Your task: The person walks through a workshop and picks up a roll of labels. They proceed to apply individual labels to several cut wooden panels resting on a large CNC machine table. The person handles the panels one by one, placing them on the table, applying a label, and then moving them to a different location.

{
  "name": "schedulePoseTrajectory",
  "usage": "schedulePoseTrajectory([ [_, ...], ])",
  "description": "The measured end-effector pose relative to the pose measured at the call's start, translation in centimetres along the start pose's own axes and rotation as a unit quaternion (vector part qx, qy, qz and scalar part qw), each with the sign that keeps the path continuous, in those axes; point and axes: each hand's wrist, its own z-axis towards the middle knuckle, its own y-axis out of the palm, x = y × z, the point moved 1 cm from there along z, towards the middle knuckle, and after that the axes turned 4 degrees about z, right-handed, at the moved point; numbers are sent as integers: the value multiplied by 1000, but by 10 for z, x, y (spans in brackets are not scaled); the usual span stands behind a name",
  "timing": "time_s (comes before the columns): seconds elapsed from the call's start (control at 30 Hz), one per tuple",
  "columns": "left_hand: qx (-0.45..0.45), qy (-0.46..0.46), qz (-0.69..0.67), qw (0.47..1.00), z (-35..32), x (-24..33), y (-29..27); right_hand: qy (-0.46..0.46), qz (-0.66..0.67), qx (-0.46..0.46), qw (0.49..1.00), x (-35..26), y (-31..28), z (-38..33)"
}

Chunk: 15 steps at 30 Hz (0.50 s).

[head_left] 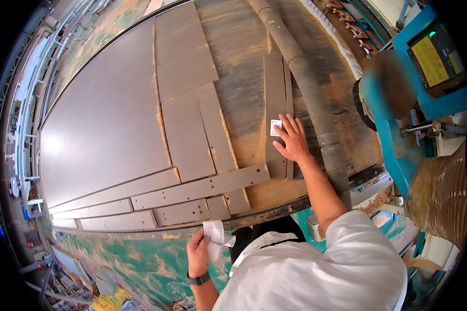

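My right hand lies with fingers spread on a long narrow grey-brown panel at the right of the cut sheet. Its thumb and fingers touch or lie beside a small white printed label on that panel. My left hand, with a dark watch on the wrist, is closed on a strip of white labels at the table's front edge. The strip hangs down from the fingers. Several drilled strips lie along the front of the table, and wider cut panels lie behind them.
A large uncut-looking board covers the left of the sawdust-strewn table. A thick grey pipe crosses the table's right side. Beyond it stand a blue machine and a ribbed hose. Sawdust lies on the green floor.
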Motion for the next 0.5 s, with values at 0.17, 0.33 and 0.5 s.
schedulePoseTrajectory([
  [0.17, 24, 16, -98, 995, 13, 8, 7, 46, -37, -113, 992, -21, 18, -2],
  [0.33, 38, 70, -133, 988, 20, 28, 20, 160, 82, -263, 948, -91, -31, -20],
  [0.5, 28, 67, -140, 987, 25, 26, 26, 129, 572, -261, 767, -216, -65, -42],
])
